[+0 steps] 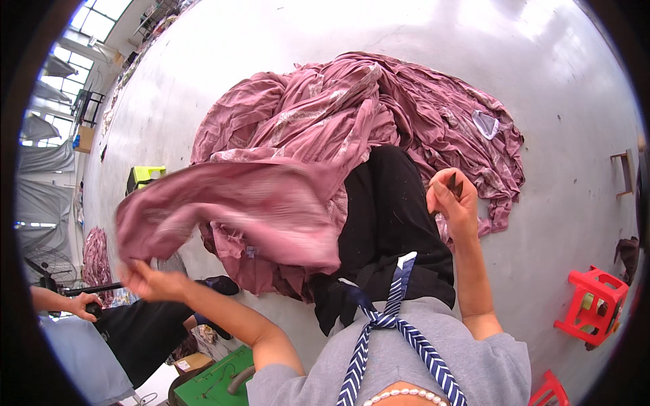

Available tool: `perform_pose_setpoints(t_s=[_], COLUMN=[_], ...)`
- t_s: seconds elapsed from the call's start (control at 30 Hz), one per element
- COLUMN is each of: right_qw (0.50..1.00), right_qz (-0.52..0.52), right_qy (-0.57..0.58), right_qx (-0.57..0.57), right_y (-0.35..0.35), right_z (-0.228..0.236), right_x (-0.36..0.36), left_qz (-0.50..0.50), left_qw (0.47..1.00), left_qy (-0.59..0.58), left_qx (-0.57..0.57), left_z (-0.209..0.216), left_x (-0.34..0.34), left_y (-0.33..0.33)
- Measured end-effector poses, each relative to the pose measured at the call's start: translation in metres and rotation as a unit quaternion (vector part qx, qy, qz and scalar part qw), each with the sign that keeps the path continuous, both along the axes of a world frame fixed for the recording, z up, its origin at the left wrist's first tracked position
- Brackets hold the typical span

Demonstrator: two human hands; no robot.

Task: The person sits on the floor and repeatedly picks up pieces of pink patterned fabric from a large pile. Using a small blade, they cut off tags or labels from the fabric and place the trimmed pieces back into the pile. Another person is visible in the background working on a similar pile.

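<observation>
My left hand (pixel 152 281) is stretched out to the left, its fingers closed on the edge of a dusty-pink cloth (pixel 271 210). That cloth is blurred by motion and spreads in the air from my hand to my lap. Beyond it lies a big heap of the same pink fabric (pixel 305 115), with paler patterned bands and a small white patch (pixel 485 124) on its right part. My right hand (pixel 453 203) is raised beside my right knee, closed around small dark thread snips (pixel 456 185). Two pointed tips stick out above the fingers; the rest is hidden in the palm.
A co-worker's hand (pixel 84 306) holds a small dark object at the lower left, close to my left arm. A green table top (pixel 217 382) is near my left elbow. Red plastic stools (pixel 596 304) stand at right. A yellow-green stool (pixel 147 174) sits behind the lifted cloth.
</observation>
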State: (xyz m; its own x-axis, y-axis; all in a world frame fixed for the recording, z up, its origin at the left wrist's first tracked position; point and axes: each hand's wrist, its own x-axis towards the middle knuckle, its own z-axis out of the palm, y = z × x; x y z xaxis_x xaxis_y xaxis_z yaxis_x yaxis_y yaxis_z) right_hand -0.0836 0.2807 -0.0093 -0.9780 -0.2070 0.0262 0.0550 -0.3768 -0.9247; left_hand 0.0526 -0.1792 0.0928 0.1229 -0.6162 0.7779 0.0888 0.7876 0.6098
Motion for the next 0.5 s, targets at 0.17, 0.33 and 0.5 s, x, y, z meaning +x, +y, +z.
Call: perform_pose_setpoints(t_s=[0.17,0.33,0.5], right_qw=[0.997,0.998,0.991], right_qz=[-0.049,0.009,0.027], right_qy=[-0.047,-0.019,-0.032], right_qx=[-0.021,0.051,0.124], right_y=[-0.017,-0.04,-0.038], right_z=[-0.019,-0.035,-0.055], right_x=[-0.002,0.02,0.026], left_qz=[0.05,-0.25,-0.129], left_qw=[0.962,0.696,0.693], left_qy=[-0.25,-0.638,-0.678], left_qx=[-0.093,-0.214,-0.206], left_z=[-0.024,-0.112,-0.137], left_x=[-0.019,-0.079,-0.116], left_y=[0.087,0.173,0.113])
